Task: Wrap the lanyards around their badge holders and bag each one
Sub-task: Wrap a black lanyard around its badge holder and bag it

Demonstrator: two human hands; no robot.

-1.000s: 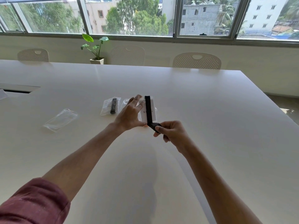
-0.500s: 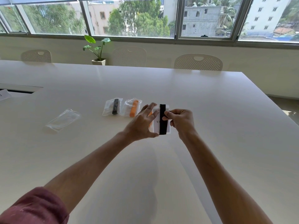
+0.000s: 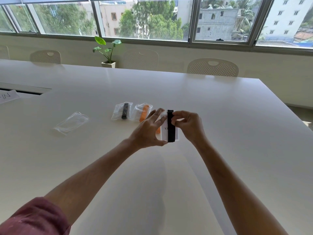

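Note:
My left hand (image 3: 149, 131) holds a white badge holder (image 3: 165, 131) upright by its left edge, thumb at the bottom corner. A black lanyard (image 3: 171, 128) runs lengthwise around the holder. My right hand (image 3: 188, 125) pinches the lanyard near the holder's top right. Behind my left hand lies a bagged badge with an orange lanyard (image 3: 144, 112), partly hidden by my fingers. Left of it lies a bagged badge with a black lanyard (image 3: 124, 111). An empty clear bag (image 3: 72, 122) lies further left on the table.
The large white table (image 3: 220, 133) stretches all around. A paper label (image 3: 7, 96) sits at the far left by a cable slot. White chairs (image 3: 212, 67) and a potted plant (image 3: 108, 53) stand along the far side under the windows.
My right hand brought the lanyard from below the holder up over its top. The holder has come down and to the right, and the two bagged badges now show.

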